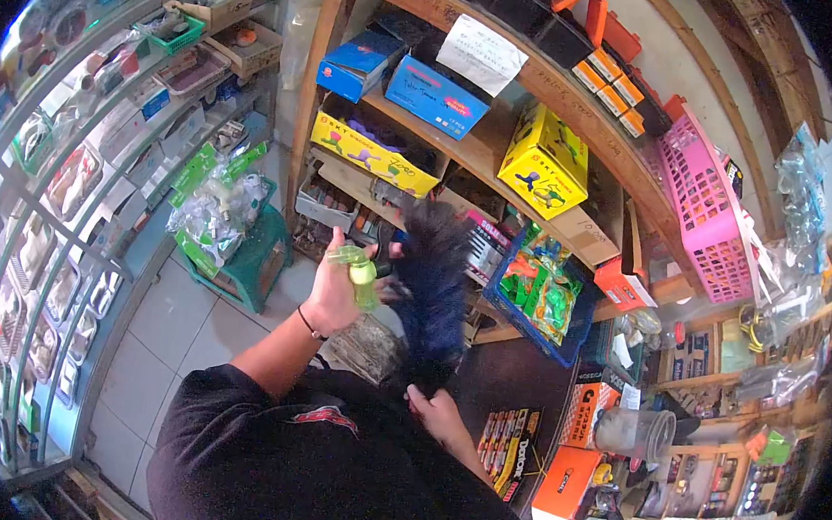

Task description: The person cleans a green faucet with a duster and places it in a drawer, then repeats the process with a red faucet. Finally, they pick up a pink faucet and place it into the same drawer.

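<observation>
My left hand is raised in front of the shelves with a translucent yellow-green plastic piece held against the palm. The piece has a flat, wide top and a rounded lower body; its exact kind does not show. Low in front of my body, my right hand is closed round the handle of a dark feather duster. The duster's bushy feathers point up, close beside the left fingers, and overlap part of them in this view.
Yellow boxes and blue boxes stand on the wooden shelves ahead. A blue tray holds green and orange packets. A green stool bears bagged goods at left, near a glass display case. A pink basket sits upper right.
</observation>
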`<state>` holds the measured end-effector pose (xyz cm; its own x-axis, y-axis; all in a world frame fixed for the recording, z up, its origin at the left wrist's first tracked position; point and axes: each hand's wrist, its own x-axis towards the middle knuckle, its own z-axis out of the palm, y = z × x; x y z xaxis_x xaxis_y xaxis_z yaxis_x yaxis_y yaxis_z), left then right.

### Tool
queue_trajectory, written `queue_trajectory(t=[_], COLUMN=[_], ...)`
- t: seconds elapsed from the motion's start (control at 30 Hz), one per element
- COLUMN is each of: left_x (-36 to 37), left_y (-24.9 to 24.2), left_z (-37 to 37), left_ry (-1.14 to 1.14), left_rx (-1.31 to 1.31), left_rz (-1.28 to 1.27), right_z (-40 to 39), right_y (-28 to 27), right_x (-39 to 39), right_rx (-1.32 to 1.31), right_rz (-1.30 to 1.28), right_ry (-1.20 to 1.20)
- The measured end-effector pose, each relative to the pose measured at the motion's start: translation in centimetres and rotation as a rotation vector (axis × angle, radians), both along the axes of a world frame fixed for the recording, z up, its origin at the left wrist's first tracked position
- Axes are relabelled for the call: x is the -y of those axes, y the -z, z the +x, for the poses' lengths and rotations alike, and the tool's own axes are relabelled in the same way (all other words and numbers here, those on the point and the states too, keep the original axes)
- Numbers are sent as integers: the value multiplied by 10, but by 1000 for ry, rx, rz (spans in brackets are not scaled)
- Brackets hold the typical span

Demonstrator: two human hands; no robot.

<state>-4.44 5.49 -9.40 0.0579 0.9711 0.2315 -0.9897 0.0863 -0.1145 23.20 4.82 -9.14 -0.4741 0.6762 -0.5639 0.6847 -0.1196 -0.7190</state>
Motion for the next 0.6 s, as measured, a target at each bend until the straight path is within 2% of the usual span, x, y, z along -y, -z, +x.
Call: queue_trajectory(t=[0.03, 0.07, 0.1, 0.17, 0.2, 0.23, 0.27, 0.3, 0.37, 0.4, 0.43, 0.47, 0.5, 0.53, 0.57, 0.6], left_x=[4, 5, 5, -1, -11, -18, -16, -13, -3, -4, -8, -15, -15, -19, -13, -5], left_y=[-22, -38, -44, -31, -5, 17, 29, 11, -44, -41, -24, 5, 10, 15, -12, -40], left_z=[2, 3, 4, 2, 2, 2, 0, 3, 10, 9, 6, 2, 1, 6, 10, 14], left_ry=[-1, -38, -73, -62, -149, -233, 14, 16, -60, -45, -44, -8, 25, 162, 161, 38], left_rx=[0, -168, -335, -317, -360, -399, 112, 116, -254, -246, -244, -89, 68, 294, 296, -13], left_rz=[1, -45, -92, -61, -280, -500, 282, 283, -181, -148, -147, -111, -75, 360, 361, 50], right_z=[5, 11, 14, 17, 11, -1, -7, -5, 1, 5, 11, 14, 6, -2, -9, -4], right_y=[14, 27, 31, 35, 24, 5, -5, -5, 0, 10, 24, 31, 15, -3, -15, -7], right_x=[-2, -3, -4, -5, -4, -1, 0, -1, -1, -2, -3, -3, -2, -1, -1, -3], right_rx=[-8, -16, -15, -161, -159, -55, 48, 52, -72, -70, -62, -54, -49, 51, 148, 149], right_rz=[225, 450, 449, 344, 343, 137, -66, -64, 451, 452, 404, 354, 352, 221, 92, 94], right_ry=[-222, -442, -440, -318, -319, -164, -7, -4, -461, -457, -319, -183, -185, -146, -104, -103])
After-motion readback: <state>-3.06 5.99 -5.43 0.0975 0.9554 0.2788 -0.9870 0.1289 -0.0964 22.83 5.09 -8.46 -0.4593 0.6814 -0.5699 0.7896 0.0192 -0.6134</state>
